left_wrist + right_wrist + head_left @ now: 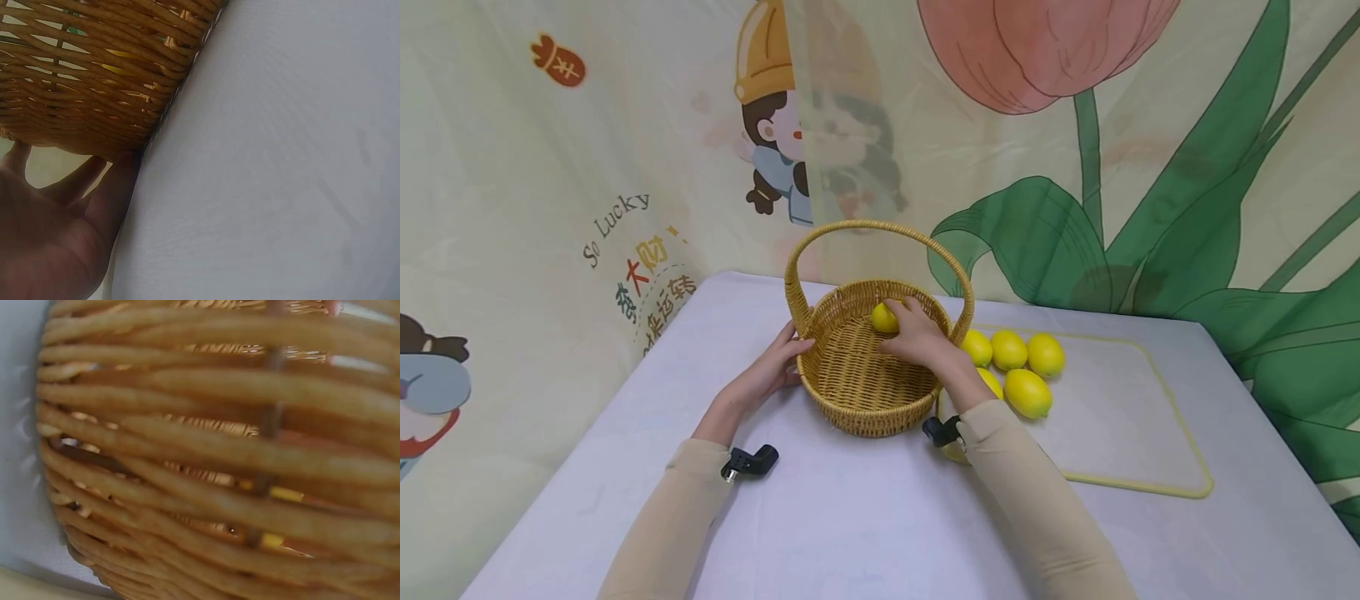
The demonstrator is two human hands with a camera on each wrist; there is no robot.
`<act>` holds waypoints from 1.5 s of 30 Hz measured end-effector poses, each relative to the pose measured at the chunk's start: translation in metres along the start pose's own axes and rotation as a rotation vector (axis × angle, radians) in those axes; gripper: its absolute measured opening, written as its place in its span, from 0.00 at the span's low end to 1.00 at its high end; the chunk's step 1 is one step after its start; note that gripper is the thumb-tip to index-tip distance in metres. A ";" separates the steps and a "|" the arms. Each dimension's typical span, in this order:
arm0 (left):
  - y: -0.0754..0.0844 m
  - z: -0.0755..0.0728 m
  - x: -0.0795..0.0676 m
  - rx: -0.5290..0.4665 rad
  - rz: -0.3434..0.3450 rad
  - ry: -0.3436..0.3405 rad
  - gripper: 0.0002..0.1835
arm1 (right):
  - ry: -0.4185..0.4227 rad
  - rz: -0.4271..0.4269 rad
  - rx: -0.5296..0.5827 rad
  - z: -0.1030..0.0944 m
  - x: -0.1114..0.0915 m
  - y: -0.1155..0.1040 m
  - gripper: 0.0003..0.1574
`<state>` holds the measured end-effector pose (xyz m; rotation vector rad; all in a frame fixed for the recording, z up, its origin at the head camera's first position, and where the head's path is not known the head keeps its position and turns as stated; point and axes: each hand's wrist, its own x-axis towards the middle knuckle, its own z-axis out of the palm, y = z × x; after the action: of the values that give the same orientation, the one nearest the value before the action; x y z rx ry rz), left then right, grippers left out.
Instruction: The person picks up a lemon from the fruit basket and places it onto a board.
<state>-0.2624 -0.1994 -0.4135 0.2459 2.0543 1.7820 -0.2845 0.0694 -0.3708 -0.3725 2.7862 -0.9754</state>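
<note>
A round woven wicker basket (868, 392) with a tall arched handle stands on the table. My left hand (769, 363) holds its left side, thumb at the rim and fingers against the outer wall. That wall (94, 81) fills the upper left of the left wrist view. My right hand (917, 335) reaches over the right rim and grips a yellow lemon (884, 317) inside, near the back wall; its fingers partly cover the fruit. In the right wrist view, the basket's weave (187, 444) hides the hand's grip, and only bits of yellow show through the gaps.
Several more lemons (1028, 393) lie to the right of the basket on a pale board (1120, 417) with a yellow-green edge. My right forearm crosses over the board's left part. A white cloth covers the table (835, 517), and a printed curtain (685, 133) hangs behind it.
</note>
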 end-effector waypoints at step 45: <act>-0.001 0.002 0.002 0.013 0.003 0.005 0.37 | -0.071 -0.090 -0.039 0.007 0.004 0.009 0.42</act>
<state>-0.2631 -0.1969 -0.4155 0.2486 2.0701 1.7734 -0.2884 0.0705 -0.3821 -0.5319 2.7486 -0.9087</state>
